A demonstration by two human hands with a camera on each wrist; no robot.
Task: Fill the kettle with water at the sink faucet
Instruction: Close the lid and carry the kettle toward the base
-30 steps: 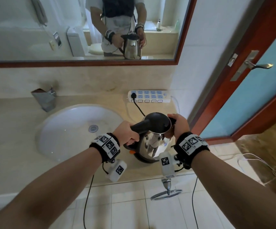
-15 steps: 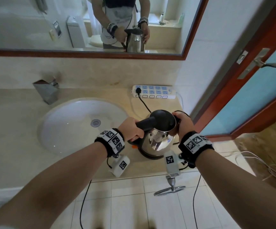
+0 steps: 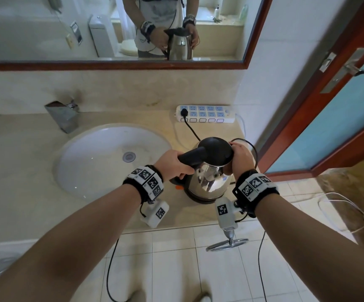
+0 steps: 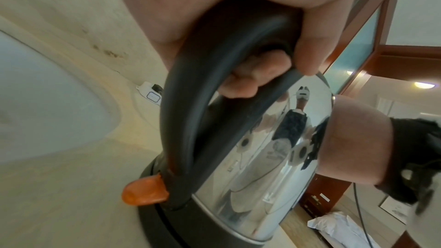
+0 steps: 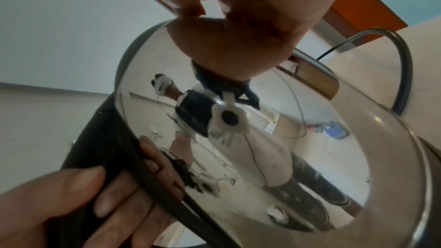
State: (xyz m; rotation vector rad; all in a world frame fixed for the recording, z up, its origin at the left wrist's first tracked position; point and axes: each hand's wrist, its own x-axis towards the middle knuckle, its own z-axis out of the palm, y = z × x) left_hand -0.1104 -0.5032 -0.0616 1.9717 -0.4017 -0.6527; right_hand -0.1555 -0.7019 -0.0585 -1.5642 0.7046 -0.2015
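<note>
A steel kettle (image 3: 209, 182) with a black lid (image 3: 216, 151) stands on its black base (image 3: 200, 200) on the counter, right of the white sink (image 3: 102, 158). My left hand (image 3: 174, 164) grips the black handle (image 4: 190, 110), fingers wrapped through it. My right hand (image 3: 241, 155) holds the kettle's top at its right edge, fingers over the lid and thumb on the steel wall (image 5: 262, 139). An orange switch (image 4: 143, 193) sticks out at the handle's foot. The chrome faucet (image 3: 64, 115) is behind the sink at the far left.
A white power strip (image 3: 205, 114) lies against the back wall with a black cord (image 3: 192, 129) running to the kettle base. A mirror (image 3: 45, 29) hangs above. A red-framed door (image 3: 329, 105) stands close on the right. The counter edge (image 3: 176, 228) is just below my wrists.
Both hands keep their hold and the kettle stays on its base. My head has moved, so the scene sits slightly lower and closer.
</note>
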